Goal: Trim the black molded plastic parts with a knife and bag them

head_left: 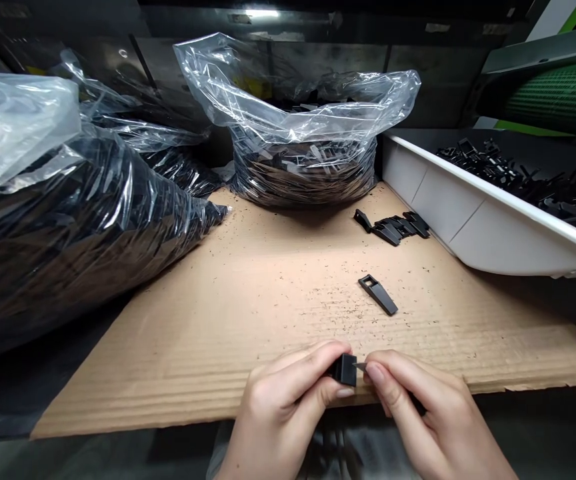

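My left hand (288, 400) pinches a small black plastic part (347, 369) between thumb and fingers at the near edge of the cardboard sheet (228, 313). My right hand (428, 413) is closed around a thin tool whose small grey tip (361, 366) touches the part's right side; the tool's body is hidden in the fingers. A single black plastic piece (378, 294) lies on the cardboard just beyond my hands. Further back right sits a small group of similar black pieces (398, 227).
A clear plastic bag (303, 133) full of black parts stands at the back centre. Another large filled bag (68, 213) lies on the left. A white tray (468, 213) holding black pieces is on the right. Dark shavings speckle the cardboard.
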Tool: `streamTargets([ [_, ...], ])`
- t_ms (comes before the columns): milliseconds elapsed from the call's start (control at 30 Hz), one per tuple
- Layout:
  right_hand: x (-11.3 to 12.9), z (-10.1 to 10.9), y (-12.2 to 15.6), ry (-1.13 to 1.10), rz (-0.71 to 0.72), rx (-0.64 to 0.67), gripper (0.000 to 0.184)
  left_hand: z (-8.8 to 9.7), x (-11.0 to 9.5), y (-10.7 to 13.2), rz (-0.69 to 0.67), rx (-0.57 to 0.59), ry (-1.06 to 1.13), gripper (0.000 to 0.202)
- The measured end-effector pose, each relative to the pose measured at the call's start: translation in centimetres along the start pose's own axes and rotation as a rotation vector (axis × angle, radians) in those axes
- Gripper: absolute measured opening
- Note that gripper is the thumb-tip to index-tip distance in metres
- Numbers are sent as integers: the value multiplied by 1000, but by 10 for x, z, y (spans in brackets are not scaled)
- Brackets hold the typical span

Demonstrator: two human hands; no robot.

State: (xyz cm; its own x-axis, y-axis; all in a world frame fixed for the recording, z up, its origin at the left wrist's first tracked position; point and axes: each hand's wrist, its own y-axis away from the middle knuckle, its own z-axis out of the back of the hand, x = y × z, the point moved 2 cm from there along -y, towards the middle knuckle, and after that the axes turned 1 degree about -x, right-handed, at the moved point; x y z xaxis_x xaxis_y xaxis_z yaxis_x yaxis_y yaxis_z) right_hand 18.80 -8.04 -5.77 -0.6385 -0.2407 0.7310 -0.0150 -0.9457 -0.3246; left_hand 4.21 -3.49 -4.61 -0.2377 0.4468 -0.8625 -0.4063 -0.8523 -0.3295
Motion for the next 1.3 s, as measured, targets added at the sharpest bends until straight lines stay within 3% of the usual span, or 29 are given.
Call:
streamTargets([
  [333,4,5,-6,-22,-64,150,25,-3,3,2,-6,5,-29,22],
  [467,11,7,0,23,39,196,28,-3,6,0,66,-54,-26,19],
  [567,13,12,3,-55,28,125,32,-3,6,-3,106,-50,-3,19],
  [633,10,14,0,-96,-72,51,27,-3,5,-5,101,-35,14,20],
  [767,8,11,-11,-93,-219,22,13,-2,3,-5,73,44,24,17],
  [867,7,13,-16,-87,-233,-85,12,0,3,-1,186,71,109,15],
  [967,5,15,-10,-35,-109,-139,11,-2,3,3,313,92,379,24],
  [1067,3,13,1,22,88,-160,14,-7,2,3,358,9,557,20],
  [1167,3,11,6,123,264,-210,24,-10,5,2,424,-61,504,14],
  [1300,4,6,3,186,377,-314,30,-6,3,0,314,-61,290,19],
])
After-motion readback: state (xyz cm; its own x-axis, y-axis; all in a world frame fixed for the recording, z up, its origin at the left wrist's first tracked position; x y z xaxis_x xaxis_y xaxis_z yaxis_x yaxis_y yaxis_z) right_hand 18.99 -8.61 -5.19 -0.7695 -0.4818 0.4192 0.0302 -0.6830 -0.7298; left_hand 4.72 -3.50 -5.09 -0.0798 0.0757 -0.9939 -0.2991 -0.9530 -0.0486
